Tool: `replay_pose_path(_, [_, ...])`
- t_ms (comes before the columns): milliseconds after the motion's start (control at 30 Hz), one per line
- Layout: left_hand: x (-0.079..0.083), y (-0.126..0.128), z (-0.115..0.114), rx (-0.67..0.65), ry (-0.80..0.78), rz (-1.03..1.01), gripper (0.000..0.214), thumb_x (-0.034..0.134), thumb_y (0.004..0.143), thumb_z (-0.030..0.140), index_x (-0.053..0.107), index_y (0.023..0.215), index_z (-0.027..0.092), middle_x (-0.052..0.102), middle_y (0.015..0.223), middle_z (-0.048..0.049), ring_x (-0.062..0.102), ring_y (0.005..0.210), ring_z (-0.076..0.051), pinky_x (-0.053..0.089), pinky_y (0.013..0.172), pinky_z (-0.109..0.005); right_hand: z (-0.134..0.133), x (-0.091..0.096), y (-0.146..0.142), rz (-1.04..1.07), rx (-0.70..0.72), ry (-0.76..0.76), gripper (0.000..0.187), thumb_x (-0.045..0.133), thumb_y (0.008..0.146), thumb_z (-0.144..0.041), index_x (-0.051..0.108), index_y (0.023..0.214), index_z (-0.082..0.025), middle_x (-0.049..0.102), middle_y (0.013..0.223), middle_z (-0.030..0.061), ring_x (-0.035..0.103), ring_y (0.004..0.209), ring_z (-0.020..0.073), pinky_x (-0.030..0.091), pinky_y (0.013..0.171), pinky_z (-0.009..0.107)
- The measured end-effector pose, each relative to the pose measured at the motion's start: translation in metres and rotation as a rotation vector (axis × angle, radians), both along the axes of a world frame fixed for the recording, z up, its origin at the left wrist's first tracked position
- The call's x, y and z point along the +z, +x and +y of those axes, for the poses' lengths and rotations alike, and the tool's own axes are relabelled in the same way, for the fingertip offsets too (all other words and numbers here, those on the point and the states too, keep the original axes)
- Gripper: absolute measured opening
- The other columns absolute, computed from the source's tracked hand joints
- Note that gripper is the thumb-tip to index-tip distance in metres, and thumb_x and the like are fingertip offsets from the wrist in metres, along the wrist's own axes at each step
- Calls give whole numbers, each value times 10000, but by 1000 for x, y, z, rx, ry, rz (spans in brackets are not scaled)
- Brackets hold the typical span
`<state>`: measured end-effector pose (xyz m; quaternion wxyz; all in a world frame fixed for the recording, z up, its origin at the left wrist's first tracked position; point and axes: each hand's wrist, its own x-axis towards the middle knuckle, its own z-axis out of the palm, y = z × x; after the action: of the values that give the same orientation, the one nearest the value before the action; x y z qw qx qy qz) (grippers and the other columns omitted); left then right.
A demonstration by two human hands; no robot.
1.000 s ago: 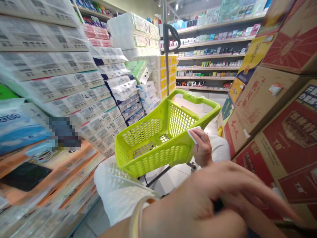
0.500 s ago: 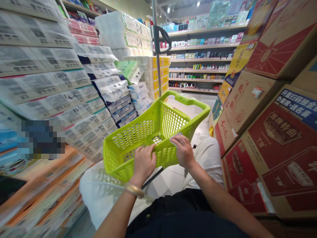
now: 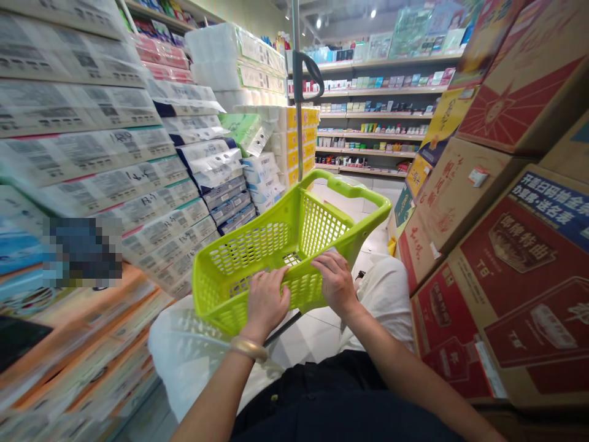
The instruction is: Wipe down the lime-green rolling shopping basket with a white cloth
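I see the basket (image 3: 257, 245) is of bright green plastic, smooth and a little glossy. The boxes (image 3: 529, 258) at right are matt printed cardboard; the packs (image 3: 151, 202) at left are wrapped in shiny film.

Stocked shelves (image 3: 381, 92), stacked cartons (image 3: 519, 245), tiled floor (image 3: 322, 337).

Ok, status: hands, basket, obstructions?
Left hand and right hand both on near rim of lime-green perforated plastic basket. Red cardboard boxes right, stacked tissue packs left, crowding aisle.
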<state>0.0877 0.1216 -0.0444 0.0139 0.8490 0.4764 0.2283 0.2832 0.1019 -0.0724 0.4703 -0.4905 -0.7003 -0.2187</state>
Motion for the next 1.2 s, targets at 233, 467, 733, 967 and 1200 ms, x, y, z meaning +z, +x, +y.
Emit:
replay_pose_path(233, [-5,-7,6,4,40,-38,386,445,856,195,596,1210,210,713,1071,-55,623,1002,-247,357,1014,-437,-5,13,43,77,-125,59,396,441,871,12,721,1057,-196,720,1056,72,566,1141,234,411,1071,417])
replay_pose_path(467, [-9,-12,7,1,66,-29,389,453,842,195,598,1203,202,712,1072,-58,620,975,-252,374,967,-429,-2,5,6,38,-27,-34,373,475,863,-10,725,1038,-225,730,1034,43,590,1090,221,393,1074,405])
replay_pose_path(733, [-9,-17,6,2,84,-29,389,461,832,196,595,1198,213,712,1076,-55,620,964,-253,376,957,-429,-17,25,8,56,56,-14,501,411,889,-20,647,1254,-269,712,1186,29,579,1208,205,392,1109,417])
replay_pose_path(967, [-13,-23,6,-12,126,-30,397,464,826,192,587,1202,213,712,1077,-55,627,968,-250,380,943,-417,1,31,18,-88,-31,-96,518,406,855,14,649,1248,-220,695,1247,42,552,1272,222,335,1165,452])
replay_pose_path(1200, [-10,-24,4,-28,150,-23,410,452,822,185,589,1208,198,711,1060,-59,627,950,-250,387,916,-413,8,47,61,-220,-69,-88,466,430,853,-2,690,1169,-224,718,1205,27,600,1206,203,368,1147,419])
